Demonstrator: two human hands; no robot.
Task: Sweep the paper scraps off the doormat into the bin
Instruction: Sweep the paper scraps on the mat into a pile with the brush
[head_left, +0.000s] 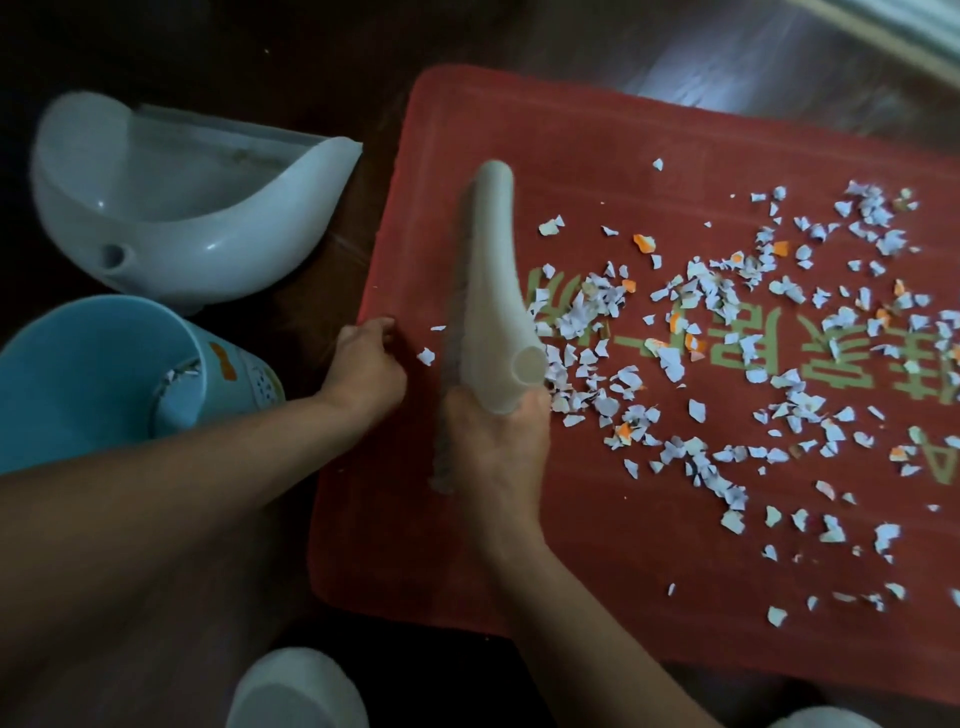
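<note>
A red doormat (597, 545) with green lettering lies on a dark floor. White and orange paper scraps (727, 338) are scattered over its middle and right. My right hand (493, 447) grips a cream hand brush (488, 291) by its hollow handle, bristles down on the mat just left of the scraps. My left hand (363, 364) pinches the mat's left edge. A light blue bin (104, 374) stands to the left of the mat, with a few scraps inside.
A white dustpan (171, 208) lies on the floor left of the mat, above the bin. A white rounded object (296, 691) shows at the bottom edge. A pale frame (883, 36) crosses the top right corner.
</note>
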